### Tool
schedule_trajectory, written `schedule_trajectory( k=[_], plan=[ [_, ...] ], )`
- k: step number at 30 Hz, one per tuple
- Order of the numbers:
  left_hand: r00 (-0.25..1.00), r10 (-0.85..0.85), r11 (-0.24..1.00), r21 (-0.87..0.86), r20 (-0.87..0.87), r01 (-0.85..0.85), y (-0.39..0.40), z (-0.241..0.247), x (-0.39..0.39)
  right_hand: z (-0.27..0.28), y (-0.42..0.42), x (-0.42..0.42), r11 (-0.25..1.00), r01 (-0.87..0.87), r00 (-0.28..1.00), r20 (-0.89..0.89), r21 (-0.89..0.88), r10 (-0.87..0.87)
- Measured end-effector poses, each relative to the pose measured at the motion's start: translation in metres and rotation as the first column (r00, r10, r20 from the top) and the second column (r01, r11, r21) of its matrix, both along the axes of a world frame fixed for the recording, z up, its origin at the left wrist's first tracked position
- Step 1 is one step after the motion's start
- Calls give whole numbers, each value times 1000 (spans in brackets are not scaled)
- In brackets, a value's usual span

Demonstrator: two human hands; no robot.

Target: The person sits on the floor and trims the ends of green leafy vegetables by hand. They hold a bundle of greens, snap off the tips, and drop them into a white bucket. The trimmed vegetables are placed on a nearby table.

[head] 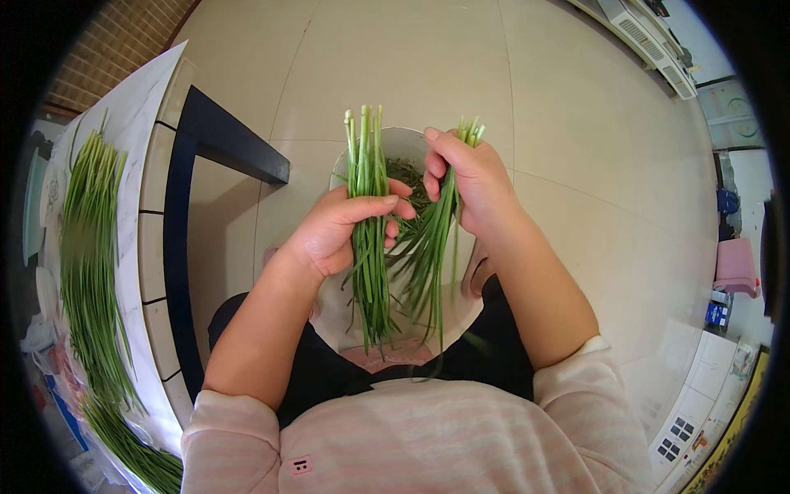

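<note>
My left hand (333,228) grips a bundle of green garlic chives (368,160) around its middle, pale cut ends up and leaf tips hanging down. To its right, my right hand (472,179) holds a smaller bunch of chives (432,247) close to the pale ends, its leaves fanning down and left. Both bunches are above a white bucket (340,162) that stands on the floor between my legs. Inside the bucket lie dark green leaf scraps (407,176), partly covered by my hands and the chives.
A marble-patterned table (136,123) with dark legs (241,145) stands at my left. It bears a large pile of chives (89,247) and another bunch (129,444) nearer me. A pink stool (735,267) and white cabinet (697,383) are at the far right.
</note>
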State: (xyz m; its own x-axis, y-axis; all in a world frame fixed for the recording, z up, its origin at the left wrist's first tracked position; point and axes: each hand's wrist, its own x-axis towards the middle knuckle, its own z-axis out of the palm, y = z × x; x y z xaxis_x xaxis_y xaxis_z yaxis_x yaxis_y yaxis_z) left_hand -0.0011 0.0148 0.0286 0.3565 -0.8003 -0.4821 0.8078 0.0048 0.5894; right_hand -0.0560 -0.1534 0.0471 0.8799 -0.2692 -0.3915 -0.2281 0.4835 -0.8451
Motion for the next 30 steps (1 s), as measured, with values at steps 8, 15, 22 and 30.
schedule_trajectory(
  k=[8, 15, 22, 30],
  plan=[
    [995, -99, 992, 86, 32, 96, -1, -3, -7, 3, 11, 0, 983, -147, 989, -3, -105, 148],
    [971, 239, 967, 83, 10, -239, -1, -10, -1, 7, -3, 0, 993, -111, 994, 14, -27, 111],
    [926, 240, 958, 84, 292, -275, -4, -10, -6, 9, 8, 0, 968, -159, 987, -70, -193, 148],
    [895, 286, 946, 44, 342, -320, -2, -4, -4, 7, 10, -3, 911, -221, 974, -29, -349, 226]
  ],
)
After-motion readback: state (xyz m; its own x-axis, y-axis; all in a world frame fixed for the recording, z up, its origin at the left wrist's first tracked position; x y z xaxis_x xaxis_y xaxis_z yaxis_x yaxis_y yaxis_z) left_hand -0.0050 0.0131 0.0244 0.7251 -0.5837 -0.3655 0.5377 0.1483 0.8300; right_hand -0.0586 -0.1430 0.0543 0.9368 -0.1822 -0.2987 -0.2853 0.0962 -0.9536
